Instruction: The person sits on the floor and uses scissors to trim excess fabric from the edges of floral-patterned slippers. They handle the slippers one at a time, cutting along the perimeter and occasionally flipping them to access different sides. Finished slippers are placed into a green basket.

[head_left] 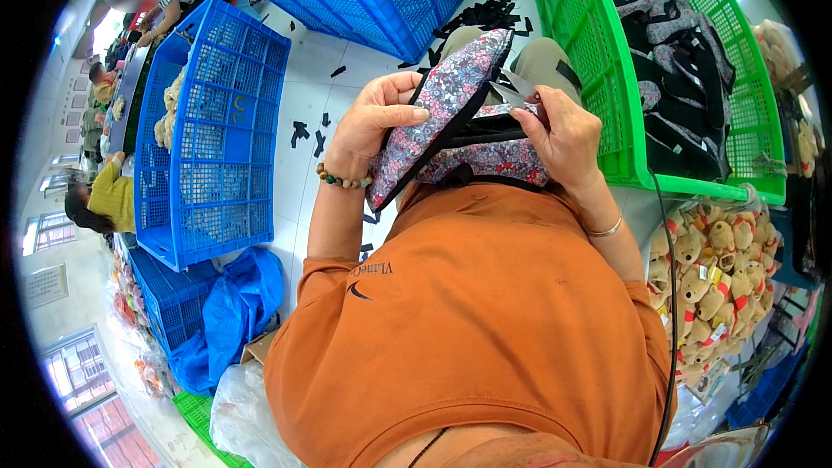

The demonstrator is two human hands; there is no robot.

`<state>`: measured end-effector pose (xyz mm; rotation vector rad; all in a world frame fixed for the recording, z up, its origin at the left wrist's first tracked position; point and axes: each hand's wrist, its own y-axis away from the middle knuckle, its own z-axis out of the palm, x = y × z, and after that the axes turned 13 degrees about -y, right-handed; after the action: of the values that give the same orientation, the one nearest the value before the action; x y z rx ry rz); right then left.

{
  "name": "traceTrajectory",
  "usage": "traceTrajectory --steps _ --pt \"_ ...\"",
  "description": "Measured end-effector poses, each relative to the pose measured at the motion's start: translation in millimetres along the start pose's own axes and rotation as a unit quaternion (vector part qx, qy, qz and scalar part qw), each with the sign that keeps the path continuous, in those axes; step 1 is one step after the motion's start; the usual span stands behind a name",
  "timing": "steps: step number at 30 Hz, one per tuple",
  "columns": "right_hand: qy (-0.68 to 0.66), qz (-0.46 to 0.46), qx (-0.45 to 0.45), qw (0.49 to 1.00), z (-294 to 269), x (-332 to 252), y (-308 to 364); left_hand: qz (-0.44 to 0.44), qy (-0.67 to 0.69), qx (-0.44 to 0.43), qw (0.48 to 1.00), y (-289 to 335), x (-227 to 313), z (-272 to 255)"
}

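Note:
My left hand [374, 121] grips a floral fabric piece [452, 97] with black edging, thumb on top and fingers behind it. The piece is held tilted over my lap. In my right hand [565, 137] is a pair of small scissors [517, 87], their silver blades pointing left toward the black edge of the fabric. The blades look apart, and my fingers hide the handles. More floral cloth with black trim [494, 161] lies across my lap below the hands; I cannot tell whether it belongs to the same piece.
A green crate [598, 61] full of similar floral and black pieces stands at right, plush toys [715, 273] below it. Blue crates [230, 134] stand at left and ahead. Black scraps [490, 22] litter the floor. Other people [113, 195] are at far left.

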<state>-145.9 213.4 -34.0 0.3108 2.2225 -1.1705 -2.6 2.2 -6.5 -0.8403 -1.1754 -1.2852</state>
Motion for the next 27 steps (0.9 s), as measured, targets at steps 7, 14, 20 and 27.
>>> traceTrajectory --steps 7,14,20,27 --pt "0.011 -0.007 0.004 1.0 2.9 1.0 -0.9 0.002 -0.005 -0.005 1.0 -0.7 -1.0 -0.4" --pt "0.005 -0.005 0.003 1.0 2.9 1.9 1.0 0.004 0.0 0.004 1.0 -0.9 -0.1 1.1" --pt "-0.02 0.024 0.025 0.999 6.0 1.0 0.8 0.007 0.004 -0.002 1.0 -1.4 -1.3 3.0" --pt "-0.063 0.045 0.03 0.997 2.0 0.2 1.4 0.01 0.004 0.004 1.0 -0.9 -2.0 1.8"
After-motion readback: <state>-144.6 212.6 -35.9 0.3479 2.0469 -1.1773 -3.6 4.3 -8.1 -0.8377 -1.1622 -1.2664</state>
